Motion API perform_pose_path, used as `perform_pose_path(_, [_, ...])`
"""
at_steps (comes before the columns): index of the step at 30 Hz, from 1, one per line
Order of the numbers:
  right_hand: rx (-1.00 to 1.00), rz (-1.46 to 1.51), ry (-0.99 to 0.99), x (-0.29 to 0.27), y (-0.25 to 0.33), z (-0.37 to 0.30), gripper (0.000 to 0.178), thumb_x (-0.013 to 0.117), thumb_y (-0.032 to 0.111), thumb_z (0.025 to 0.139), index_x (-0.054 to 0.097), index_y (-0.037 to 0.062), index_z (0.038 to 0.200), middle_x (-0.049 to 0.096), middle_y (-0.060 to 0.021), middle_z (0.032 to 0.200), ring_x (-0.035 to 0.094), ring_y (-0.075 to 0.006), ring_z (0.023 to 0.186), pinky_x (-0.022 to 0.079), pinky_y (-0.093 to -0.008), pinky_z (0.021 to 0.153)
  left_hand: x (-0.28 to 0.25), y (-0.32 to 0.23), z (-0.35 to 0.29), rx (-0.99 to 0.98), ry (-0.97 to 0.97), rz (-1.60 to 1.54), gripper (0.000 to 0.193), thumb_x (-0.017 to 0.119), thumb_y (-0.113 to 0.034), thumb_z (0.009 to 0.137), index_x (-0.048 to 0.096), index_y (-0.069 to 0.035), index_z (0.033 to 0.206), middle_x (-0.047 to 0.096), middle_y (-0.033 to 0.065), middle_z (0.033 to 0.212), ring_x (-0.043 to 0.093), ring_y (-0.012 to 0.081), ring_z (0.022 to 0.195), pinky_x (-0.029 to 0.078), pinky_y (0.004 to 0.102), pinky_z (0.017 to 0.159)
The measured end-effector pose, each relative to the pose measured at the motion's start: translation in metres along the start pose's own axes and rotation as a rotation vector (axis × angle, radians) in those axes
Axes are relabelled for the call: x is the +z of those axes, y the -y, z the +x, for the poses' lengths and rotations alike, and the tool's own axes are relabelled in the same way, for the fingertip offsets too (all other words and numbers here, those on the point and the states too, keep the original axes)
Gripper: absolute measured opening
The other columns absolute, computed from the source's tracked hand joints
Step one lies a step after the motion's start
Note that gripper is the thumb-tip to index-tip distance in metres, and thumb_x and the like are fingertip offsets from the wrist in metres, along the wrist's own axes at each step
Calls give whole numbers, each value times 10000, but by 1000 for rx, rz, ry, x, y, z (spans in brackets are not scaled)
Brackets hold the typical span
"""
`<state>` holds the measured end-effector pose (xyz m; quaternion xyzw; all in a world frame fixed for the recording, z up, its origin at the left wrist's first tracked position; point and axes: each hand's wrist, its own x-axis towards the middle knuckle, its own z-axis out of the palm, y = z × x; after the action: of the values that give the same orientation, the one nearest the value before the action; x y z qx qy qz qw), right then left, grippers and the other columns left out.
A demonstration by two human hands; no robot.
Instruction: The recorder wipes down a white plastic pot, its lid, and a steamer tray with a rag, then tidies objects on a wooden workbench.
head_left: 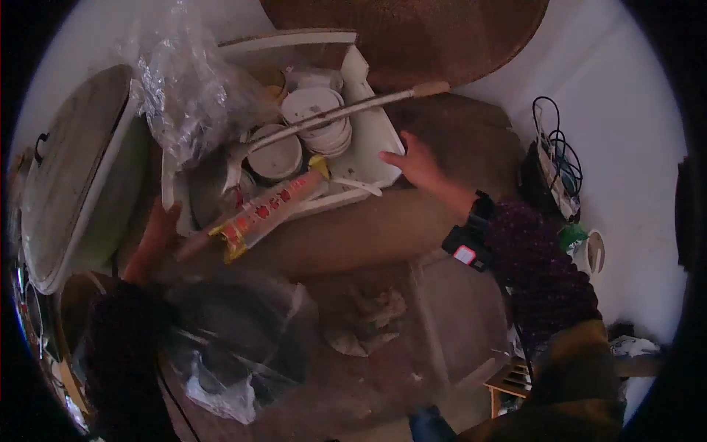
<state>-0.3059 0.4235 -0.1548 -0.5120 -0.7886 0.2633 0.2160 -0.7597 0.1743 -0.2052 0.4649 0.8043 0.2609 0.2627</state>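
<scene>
In the head view a white box (377,138) is sitting between both hands, holding stacked whitish bowls (312,103) and crumpled clear plastic (184,103), while a long stick (342,113) and a red-and-yellow packet (272,208) are lying across it; the left hand (153,234) is touching the left side, the right hand (427,168) is splaying thumb and finger at the right rim, can't tell if either's gripping
</scene>
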Motion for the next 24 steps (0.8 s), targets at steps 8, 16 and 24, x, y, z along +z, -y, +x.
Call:
perform_pose_path(8, [-22, -371, -48, 19, -19, 34, 407, 681, 248, 683, 573, -43, 946, 611, -232, 916, 585, -400, 864, 476, -414, 764, 18, -34, -16, 29, -63, -507, 423, 462, -280, 899, 366, -20, 1219, 542, 174, 1038, 565, 276, 940, 494, 429, 691])
perform_pose_path(16, [-222, -202, 18, 7, -14, 20, 369, 650, 215, 681, 570, -54, 920, 609, -245, 859, 587, -396, 841, 473, -436, 764, -19, -43, -20, -6, 34, 179, 484, 609, -166, 793, 412, -16, 1210, 461, 201, 1149, 520, 326, 992, 495, 412, 765])
perform_pose_path(24, [-18, -265, -105, -54, -32, -46, 408, 664, 255, 684, 569, -39, 950, 609, -242, 871, 588, -394, 856, 475, -449, 769, -8, -65, -53, 772, -131, 687, 408, 526, -299, 882, 414, -16, 1154, 460, 147, 1070, 531, 255, 911, 508, 402, 692])
